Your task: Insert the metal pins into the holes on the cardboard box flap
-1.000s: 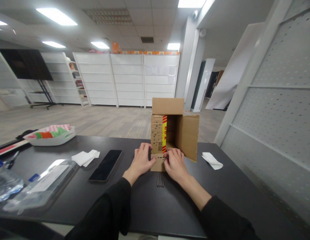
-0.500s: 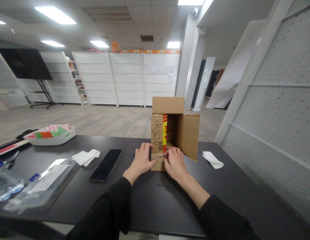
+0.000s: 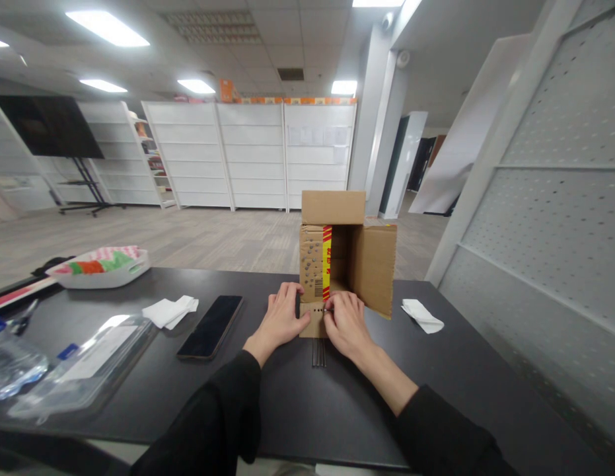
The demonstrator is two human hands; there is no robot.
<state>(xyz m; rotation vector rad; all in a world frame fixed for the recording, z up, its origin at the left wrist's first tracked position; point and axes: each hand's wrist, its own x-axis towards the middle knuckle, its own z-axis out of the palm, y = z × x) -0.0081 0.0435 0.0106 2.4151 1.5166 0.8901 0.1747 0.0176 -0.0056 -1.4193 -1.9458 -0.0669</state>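
Observation:
An open cardboard box (image 3: 311,261) stands on the black table, its opening towards me, with red-and-yellow tape down its front. Its lower flap (image 3: 312,325) hangs forward and bears a short row of dark dots. My left hand (image 3: 282,312) is at the box's left edge, fingertips against the side and thumb on the flap's edge. At the right end of the dots, my right hand (image 3: 345,320) pinches closed; a tiny dark thing shows at its fingertips, too small to name. Several thin metal rods (image 3: 319,354) lie side by side just below the flap.
Left of the hands lie a phone (image 3: 211,327), a folded tissue (image 3: 169,311) and a clear plastic case (image 3: 89,367). A water bottle (image 3: 12,360) and a white basket (image 3: 102,277) are farther left. Another tissue (image 3: 422,316) lies right of the box's side flap (image 3: 377,268).
My right fingertips have shifted very slightly left along the row of dots, covering its right end. My left hand and the box look the same.

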